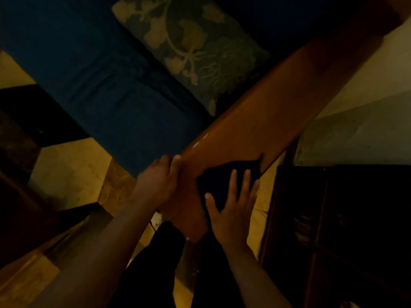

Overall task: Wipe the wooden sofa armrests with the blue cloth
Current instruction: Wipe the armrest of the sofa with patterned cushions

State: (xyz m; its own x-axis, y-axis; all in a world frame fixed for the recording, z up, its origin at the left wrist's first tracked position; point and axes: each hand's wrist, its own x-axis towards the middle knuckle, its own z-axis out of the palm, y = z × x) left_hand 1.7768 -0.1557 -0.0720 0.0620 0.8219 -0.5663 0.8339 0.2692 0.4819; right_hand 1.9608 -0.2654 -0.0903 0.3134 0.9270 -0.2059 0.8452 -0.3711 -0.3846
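Wooden armrest (255, 130), one in view, runs diagonally from the upper right down to the lower centre, its polished top catching one small glint near the inner edge. One blue cloth (224, 185), appearing almost black in the dim light, lies flat on the armrest's top toward its near end, its far corner reaching the outer edge. Two bare hands are present. Right hand (231, 210) lies flat on the cloth, palm down, fingers extended and spread, pressing rather than gripping; four fingertips show on the fabric. Left hand (160, 178) is curled over the armrest's inner edge just beside the cloth, fingers wrapped down out of sight, clasping the wood and apart from the cloth. One dark blue seat cushion (106, 85) sits to the inside of the armrest. One patterned pillow (189, 47), pale floral figures on a grey-green ground, rests on that cushion against the armrest. One dark wooden cabinet (333, 230) stands on the outer side, near the armrest. Yellowish floor (66, 174) shows between the furniture. Lighting is low; fine detail cannot be told.
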